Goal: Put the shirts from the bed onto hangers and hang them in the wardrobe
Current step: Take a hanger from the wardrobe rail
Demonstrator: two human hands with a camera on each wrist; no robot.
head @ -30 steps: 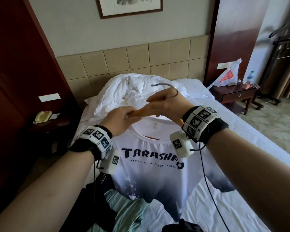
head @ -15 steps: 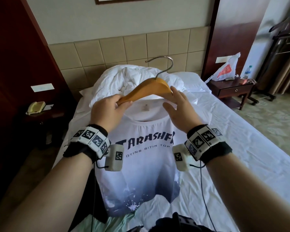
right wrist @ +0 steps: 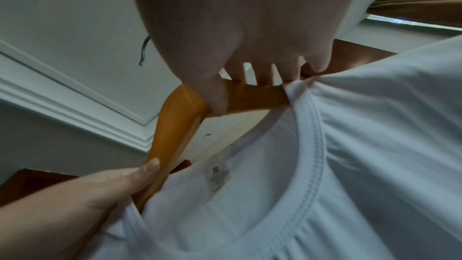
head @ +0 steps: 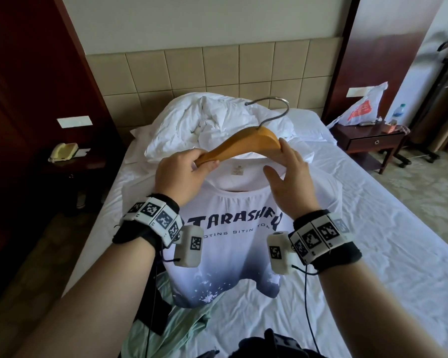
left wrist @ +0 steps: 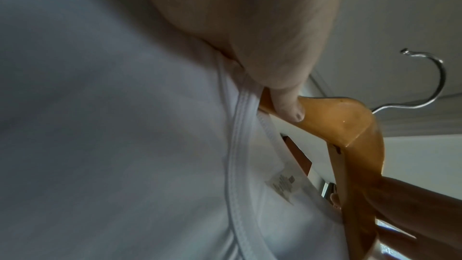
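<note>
A wooden hanger with a metal hook is held up over the bed. A white T-shirt with dark lettering and a dark-fading hem hangs on it. My left hand grips the hanger's left arm at the collar, with the thumb on the wood in the left wrist view. My right hand pinches the right arm of the hanger beside the shirt's neckline, thumb in front and fingers behind. A pale green garment and a black one lie on the bed below.
A crumpled white duvet is heaped at the headboard. On the right stands a dark nightstand with a plastic bag and a bottle. A phone sits on the left nightstand. Dark wood panelling lines the left side.
The hanger has turned upright and risen, lifting the shirt off the bed. My right hand moved from the hanger's neck to its right arm. My left hand kept its grip.
</note>
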